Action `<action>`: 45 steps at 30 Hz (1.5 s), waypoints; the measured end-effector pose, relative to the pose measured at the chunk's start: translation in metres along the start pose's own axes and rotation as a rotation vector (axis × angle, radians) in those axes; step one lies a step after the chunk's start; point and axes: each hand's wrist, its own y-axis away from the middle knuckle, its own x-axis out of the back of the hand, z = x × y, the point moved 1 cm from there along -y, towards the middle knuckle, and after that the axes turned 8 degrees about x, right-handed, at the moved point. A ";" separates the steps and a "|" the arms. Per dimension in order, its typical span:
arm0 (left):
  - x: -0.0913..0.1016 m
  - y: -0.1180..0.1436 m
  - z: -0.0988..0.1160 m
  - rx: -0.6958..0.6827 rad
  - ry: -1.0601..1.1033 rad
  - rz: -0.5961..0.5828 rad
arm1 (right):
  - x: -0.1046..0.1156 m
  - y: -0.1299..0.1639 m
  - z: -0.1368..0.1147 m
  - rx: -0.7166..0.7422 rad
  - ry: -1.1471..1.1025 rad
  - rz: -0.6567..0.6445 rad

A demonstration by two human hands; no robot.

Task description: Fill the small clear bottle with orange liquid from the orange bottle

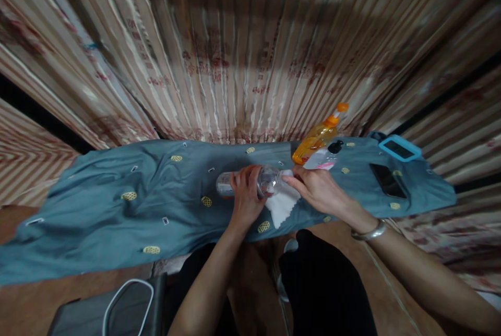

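Note:
A clear plastic bottle (269, 181) is held on its side over the cloth-covered table, its neck pointing right. My left hand (247, 184) is wrapped round its middle. At the neck end, my right hand (319, 187) is closed, thumb and fingers pinching white material there. A white cloth (282, 205) with a zigzag edge hangs below the bottle neck, beside the right fingers. Whether a cap is under the white material cannot be made out. Just behind the right hand stand an orange pump bottle (315, 140) and a clear bottle with a black pump top (321, 158).
A teal patterned cloth (97, 211) covers the narrow table. On its right lie a black phone (387, 180) and a blue-framed device (400, 148). Striped curtains (235, 64) hang close behind. A dark box or case with a white cable (129, 294) sits at lower left.

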 end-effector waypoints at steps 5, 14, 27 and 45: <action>0.002 -0.002 -0.002 0.013 -0.002 -0.011 | 0.006 0.007 0.004 0.099 -0.188 0.131; 0.003 -0.002 0.000 0.028 -0.026 -0.029 | -0.002 -0.002 0.000 -0.001 -0.161 0.065; 0.005 -0.004 -0.003 0.033 -0.003 -0.001 | -0.005 -0.005 -0.004 -0.035 -0.314 0.151; 0.022 -0.014 -0.005 0.266 0.377 0.060 | -0.155 0.002 0.006 -0.496 -0.703 0.434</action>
